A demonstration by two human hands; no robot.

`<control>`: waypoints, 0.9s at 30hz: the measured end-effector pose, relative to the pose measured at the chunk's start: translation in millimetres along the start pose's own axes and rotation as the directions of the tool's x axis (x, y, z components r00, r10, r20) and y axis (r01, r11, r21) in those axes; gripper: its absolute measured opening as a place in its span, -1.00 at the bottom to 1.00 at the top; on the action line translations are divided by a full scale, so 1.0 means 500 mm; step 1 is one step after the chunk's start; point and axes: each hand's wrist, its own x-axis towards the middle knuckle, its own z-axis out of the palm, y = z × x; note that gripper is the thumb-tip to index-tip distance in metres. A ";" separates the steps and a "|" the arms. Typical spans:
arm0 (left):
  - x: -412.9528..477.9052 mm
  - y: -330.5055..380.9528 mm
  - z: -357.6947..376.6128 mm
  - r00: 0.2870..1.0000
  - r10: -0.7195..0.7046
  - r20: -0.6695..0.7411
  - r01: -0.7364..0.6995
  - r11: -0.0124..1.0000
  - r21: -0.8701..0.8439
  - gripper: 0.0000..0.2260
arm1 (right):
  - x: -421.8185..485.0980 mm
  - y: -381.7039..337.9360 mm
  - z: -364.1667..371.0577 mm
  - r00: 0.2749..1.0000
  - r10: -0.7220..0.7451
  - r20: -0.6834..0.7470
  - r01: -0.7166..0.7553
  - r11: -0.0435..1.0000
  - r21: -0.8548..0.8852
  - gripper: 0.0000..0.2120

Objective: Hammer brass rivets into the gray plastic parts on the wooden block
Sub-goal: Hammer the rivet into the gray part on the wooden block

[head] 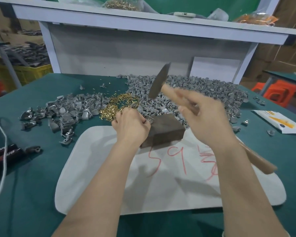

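Fingers (144, 124) of the left hand (131, 125) are curled in tight, the tips pinching a small gray part (148, 119) against the top left corner of the wooden block (166, 130). I can see little of the part past the knuckles.

Right hand (208, 122) is up above the block, with the fingers (186, 100) wrapped around the wooden handle of the hammer (158, 82). Index finger and thumb lie longer along the handle. The grip is too blurred on my feed to tell how tight it is. The hammer head sits high and tilted, well above the block and touching nothing. The butt of the handle sticks out below the wrist.

The block rests on the far edge of a white mat (161, 185) with red scrawl on it, and the mat lies on the green desk (32, 168).

A loose heap of brass rivets (121, 105) is on the desk just behind the left hand. Gray plastic parts (195, 89) are piled behind and to the right of the block, touching its far side. A second spread of parts (63, 112) lies left of the rivets.

A white packet (280, 122) is at the desk's right edge, and a white cord (3, 151) is at the far left.
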 end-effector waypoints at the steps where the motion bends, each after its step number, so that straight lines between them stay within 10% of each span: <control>1: -0.001 -0.001 0.000 1.000 0.010 0.011 -0.010 1.000 0.021 -0.90 | -0.002 -0.001 0.005 0.991 0.019 0.130 -0.010 0.997 -0.072 -0.60; 5: -0.003 -0.003 -0.005 0.999 0.029 0.034 -0.030 0.999 0.029 -0.89 | -0.002 0.004 0.016 0.982 0.090 0.167 -0.056 0.978 -0.202 -0.62; 10: -0.007 0.002 -0.011 0.998 0.037 0.051 -0.038 0.999 0.010 -0.92 | 0.016 0.041 0.039 0.975 0.216 -0.050 -0.216 0.976 0.011 -0.63; 17: -0.016 0.012 -0.015 0.986 0.100 0.131 -0.096 0.995 -0.038 -0.91 | 0.022 0.065 0.071 0.934 0.340 0.106 -0.356 0.905 0.233 -0.74; 20: -0.021 0.017 -0.016 0.982 0.129 0.137 -0.127 0.992 -0.023 -0.88 | 0.021 0.039 0.084 0.948 0.311 0.069 -0.318 0.931 0.181 -0.97; 27: -0.020 0.017 -0.017 0.982 0.138 0.133 -0.136 0.990 -0.019 -0.90 | 0.019 -0.010 0.124 0.971 0.226 0.073 -0.218 0.971 -0.100 -0.79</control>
